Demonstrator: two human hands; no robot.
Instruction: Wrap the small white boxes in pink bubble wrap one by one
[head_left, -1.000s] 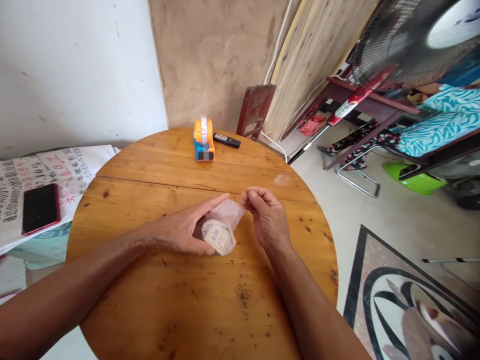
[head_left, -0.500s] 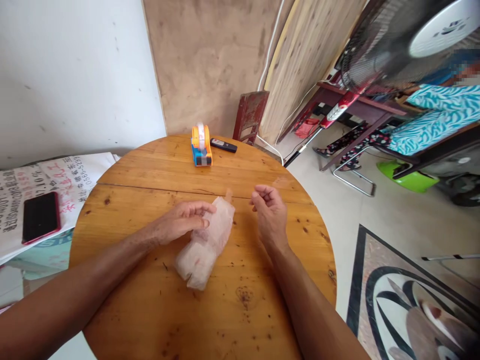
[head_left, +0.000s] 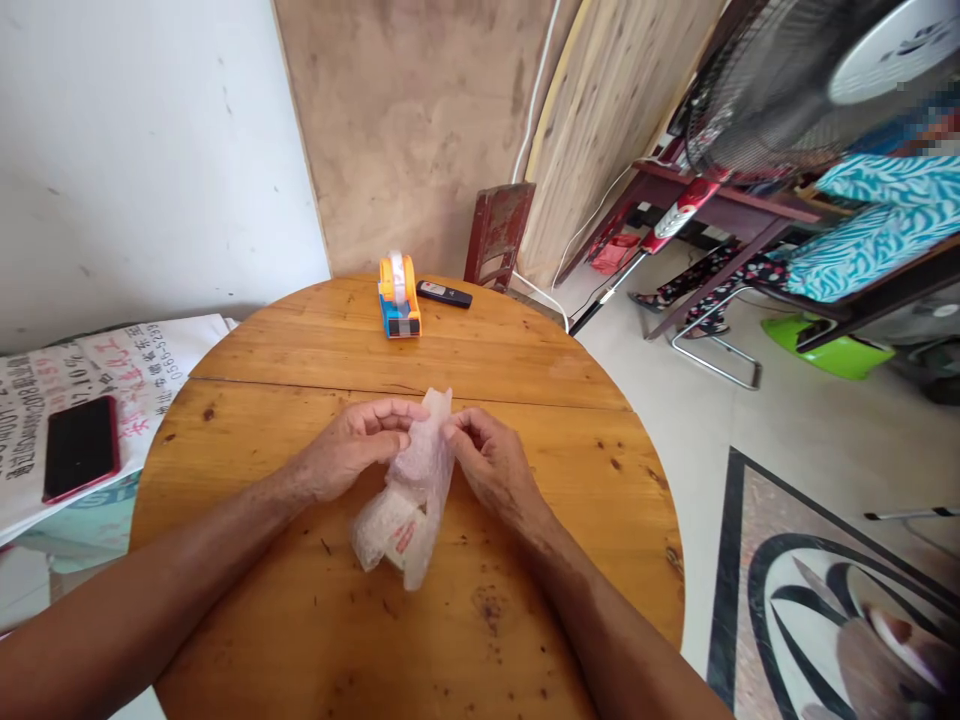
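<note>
Bubble wrap (head_left: 421,455), pinkish and translucent, lies on the round wooden table in front of me. Part of a small pale box (head_left: 403,532) with red print shows at its near end, where the wrap gapes. My left hand (head_left: 367,437) pinches the wrap's left side near the far end, thumb and fingers curled. Opposite it, my right hand (head_left: 487,455) grips the right edge of the wrap between thumb and fingertips. The rest of the box is hidden inside.
A yellow and blue tape dispenser (head_left: 399,297) stands near the table's (head_left: 300,330) far edge, beside a dark remote control (head_left: 444,293). At left, a phone (head_left: 81,448) lies on printed sheets. A standing fan (head_left: 787,100) and a seated person (head_left: 877,230) are at right.
My right hand has moved left from beside the wrap and taken hold of its right edge. The near end has opened more, showing the box's red print.
</note>
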